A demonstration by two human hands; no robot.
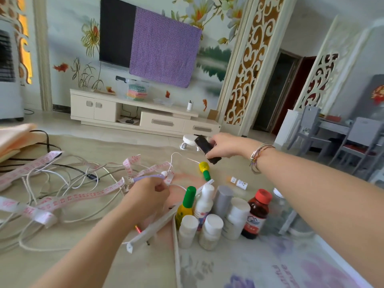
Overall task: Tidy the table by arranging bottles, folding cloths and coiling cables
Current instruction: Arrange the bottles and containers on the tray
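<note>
My right hand (225, 145) grips a black oblong object (206, 149) and holds it above the far side of the table. My left hand (147, 196) is curled around a white cable (176, 186) near a purple-ended connector (145, 178). A group of upright bottles stands at the right: a green-capped yellow bottle (185, 204), a white spray bottle (204, 202), a grey-capped bottle (223, 201), a red-capped brown bottle (256, 215) and white-capped jars (209, 230). A small yellow and green bottle (204, 170) lies on its side beyond them.
Tangled white and black cables (62, 183) and a pink measuring tape (68, 199) sprawl over the left of the table. A folded peach cloth (14, 138) sits at the far left. Two small white boxes (239, 181) lie past the bottles. A clear jar (279, 213) stands at right.
</note>
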